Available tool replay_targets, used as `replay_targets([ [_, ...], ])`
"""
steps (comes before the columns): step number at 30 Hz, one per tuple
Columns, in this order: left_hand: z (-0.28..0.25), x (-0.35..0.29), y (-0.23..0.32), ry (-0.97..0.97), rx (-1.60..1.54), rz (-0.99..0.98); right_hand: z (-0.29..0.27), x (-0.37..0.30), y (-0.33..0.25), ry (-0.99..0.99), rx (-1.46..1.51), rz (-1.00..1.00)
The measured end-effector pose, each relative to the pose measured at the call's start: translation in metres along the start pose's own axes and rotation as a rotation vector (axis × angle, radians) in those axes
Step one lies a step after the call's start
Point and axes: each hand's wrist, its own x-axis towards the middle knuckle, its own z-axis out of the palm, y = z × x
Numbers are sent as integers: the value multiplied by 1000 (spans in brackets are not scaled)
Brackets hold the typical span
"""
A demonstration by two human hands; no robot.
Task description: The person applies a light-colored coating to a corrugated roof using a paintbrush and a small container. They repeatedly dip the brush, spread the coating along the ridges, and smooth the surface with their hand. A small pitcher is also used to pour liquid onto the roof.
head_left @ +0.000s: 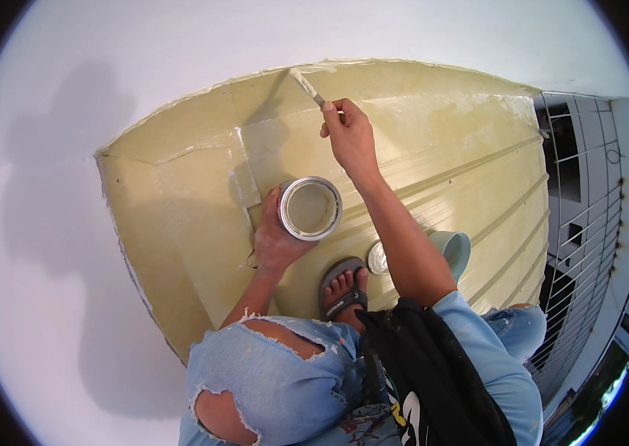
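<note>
Below the open can (339,209), a sandalled foot (345,288) is planted on the yellowish sheet (181,223); right of it, a pale green container (460,253) is partly hidden. The can is gripped by the left hand (277,241). Beyond it, a cream-coated brush (302,83) is pinched in the right hand (349,135).

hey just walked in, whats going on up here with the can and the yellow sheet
The person's left hand holds an open metal can with pale cream contents, over a yellowish ribbed sheet. The right hand grips a narrow tool, probably a brush, its end coated in cream and close to the white wall; contact is unclear. A pale green tub sits by the right forearm.
</note>
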Motion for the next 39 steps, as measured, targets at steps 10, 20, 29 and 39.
replay_targets([
  [10,-2,0,1,-8,-4,-14,-13,6,31,160,2,-53],
  [20,-2,1,2,11,-17,24,-1,14,57,146,-99,-195],
  [29,1,-1,-4,35,-1,65,-2,54,106,93,36,-341],
  [39,-1,1,-1,30,1,72,-12,74,118,10,40,-429],
])
